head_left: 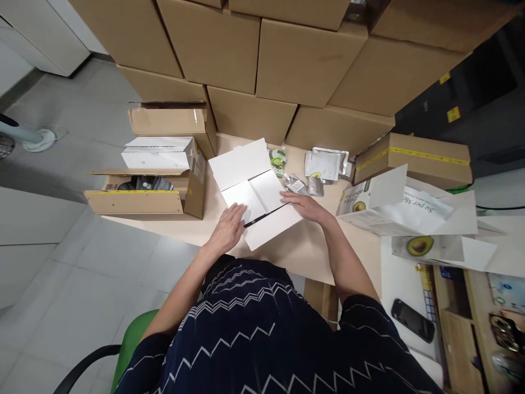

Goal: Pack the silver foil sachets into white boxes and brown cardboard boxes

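A white cardboard box (pixel 246 198) lies at a slant on the table in front of me. Its two short end flaps are folded inward, while one long flap (pixel 241 164) spreads toward the back and the other (pixel 270 227) toward my body. A narrow dark gap shows along the near side. My left hand (pixel 228 227) rests on the left end of the box, fingers stretched out and lying flat. At the right end, my right hand (pixel 303 206) lays its extended fingers over the edge of the folded flap. What is inside the box is mostly hidden.
Brown cartons (pixel 250 117) are stacked along the back. Opened boxes (pixel 135 201) stand at the left. Silver pouches (pixel 324 164) and a green pouch (pixel 278 160) lie behind the white box. White avocado-printed boxes (pixel 373 200) stand at the right, near a black phone (pixel 412 320).
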`<state>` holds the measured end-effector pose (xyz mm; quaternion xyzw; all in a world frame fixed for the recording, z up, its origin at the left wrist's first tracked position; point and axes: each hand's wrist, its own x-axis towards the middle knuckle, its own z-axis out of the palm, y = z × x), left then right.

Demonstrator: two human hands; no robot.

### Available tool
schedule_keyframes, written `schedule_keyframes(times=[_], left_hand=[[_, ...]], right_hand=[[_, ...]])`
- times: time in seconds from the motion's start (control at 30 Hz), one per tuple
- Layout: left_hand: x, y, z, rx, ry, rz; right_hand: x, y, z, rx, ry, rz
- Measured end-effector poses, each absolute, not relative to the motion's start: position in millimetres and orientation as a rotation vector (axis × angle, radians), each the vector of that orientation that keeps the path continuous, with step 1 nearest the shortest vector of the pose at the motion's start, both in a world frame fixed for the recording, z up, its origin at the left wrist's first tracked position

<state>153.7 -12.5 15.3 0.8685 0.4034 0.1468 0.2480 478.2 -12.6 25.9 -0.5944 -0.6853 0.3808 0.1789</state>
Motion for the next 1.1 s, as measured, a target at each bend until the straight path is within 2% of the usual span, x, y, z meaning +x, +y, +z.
schedule_keyframes(times=[0.3,0.6,0.8,0.97,1.1], left_hand=[[139,-33,2,2.232,1.28,0.641],[99,-27,-4,2.031,1.183,0.685],[77,-17,-6,2.362,1.088,0.432],[77,-14,8,2.5,1.136,0.138],[80,-16,10,2.456,1.148,0.141]], right_hand=[[449,-46,8,-1.693,-1.372,1.043],[431,-79,-5,-1.575,-1.499,0.827],[447,-34,1,-1.489,-2.033,0.62],[446,-21,-4,-1.376,-2.224,0.74],[456,-37,-7,-1.32,-2.193,0.904]])
